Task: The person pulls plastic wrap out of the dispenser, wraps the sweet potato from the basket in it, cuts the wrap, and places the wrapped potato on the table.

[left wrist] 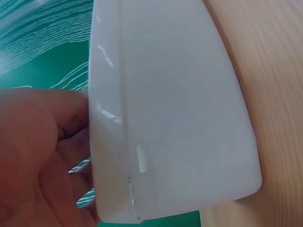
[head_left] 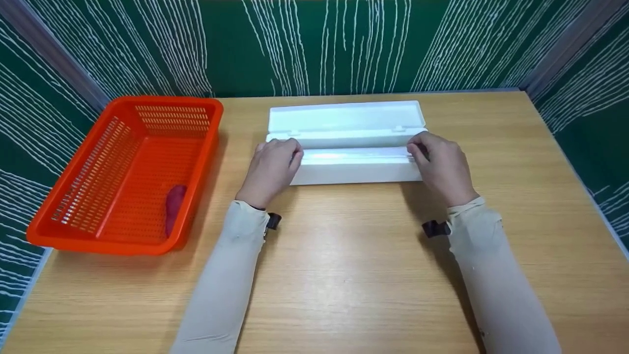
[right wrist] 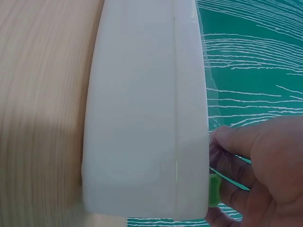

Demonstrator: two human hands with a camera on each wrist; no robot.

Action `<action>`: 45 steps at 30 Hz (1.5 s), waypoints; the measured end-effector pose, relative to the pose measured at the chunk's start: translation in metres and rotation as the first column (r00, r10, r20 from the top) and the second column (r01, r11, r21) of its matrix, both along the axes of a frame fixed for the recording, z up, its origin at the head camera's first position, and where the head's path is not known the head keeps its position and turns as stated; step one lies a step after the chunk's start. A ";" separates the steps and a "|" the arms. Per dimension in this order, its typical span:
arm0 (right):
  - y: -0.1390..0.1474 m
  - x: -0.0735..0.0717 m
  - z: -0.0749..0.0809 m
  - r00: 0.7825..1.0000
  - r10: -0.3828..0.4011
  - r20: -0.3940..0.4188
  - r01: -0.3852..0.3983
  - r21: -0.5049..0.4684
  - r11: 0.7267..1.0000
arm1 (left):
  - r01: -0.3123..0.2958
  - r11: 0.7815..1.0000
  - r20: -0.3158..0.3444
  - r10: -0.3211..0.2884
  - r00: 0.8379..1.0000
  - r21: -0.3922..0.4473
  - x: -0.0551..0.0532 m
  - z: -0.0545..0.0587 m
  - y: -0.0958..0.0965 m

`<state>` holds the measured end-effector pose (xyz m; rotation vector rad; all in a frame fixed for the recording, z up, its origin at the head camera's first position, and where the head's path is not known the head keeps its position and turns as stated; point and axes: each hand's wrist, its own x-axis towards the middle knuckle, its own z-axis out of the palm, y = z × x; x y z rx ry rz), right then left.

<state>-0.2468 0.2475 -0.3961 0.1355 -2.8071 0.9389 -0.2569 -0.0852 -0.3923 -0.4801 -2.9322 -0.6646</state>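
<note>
A long white cling film dispenser (head_left: pixel 361 174) lies crosswise on the table, its lid (head_left: pixel 344 117) raised at the back. Shiny clear cling film (head_left: pixel 354 153) runs along the open slot. At the dispenser's left end, my left hand (head_left: pixel 272 167) has its fingertips curled at the film's edge; the box wall hides part of them in the left wrist view. Opposite it, my right hand (head_left: pixel 442 164) pinches the film's other corner between thumb and forefinger. Loose film (right wrist: pixel 212 101) stands past the rim in the right wrist view, above a small green piece (right wrist: pixel 214 190) near my fingers.
An orange plastic basket (head_left: pixel 125 250) stands on the left of the wooden table (head_left: pixel 339 275). Inside it, against the right wall, lies a reddish-purple sweet potato (head_left: pixel 174 206). Green panels with white streaks (head_left: pixel 226 49) rise behind the table and at its sides.
</note>
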 end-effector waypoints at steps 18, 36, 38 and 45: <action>0.000 0.002 0.002 0.999 -0.001 -0.046 0.000 -0.021 1.000 | -0.010 0.999 -0.080 0.012 0.997 0.034 0.000 0.004 0.003; 0.001 0.004 0.009 1.000 0.003 0.001 -0.003 -0.037 0.999 | -0.019 0.998 -0.108 0.026 0.994 0.065 0.004 0.009 -0.001; 0.001 0.004 0.009 1.000 0.011 -0.023 -0.012 -0.043 0.999 | -0.020 0.998 -0.119 0.026 0.993 0.057 0.004 0.009 -0.002; 0.002 0.006 0.010 0.998 0.022 -0.065 -0.026 -0.062 0.998 | -0.027 0.998 -0.118 0.033 0.993 0.048 0.004 0.010 -0.003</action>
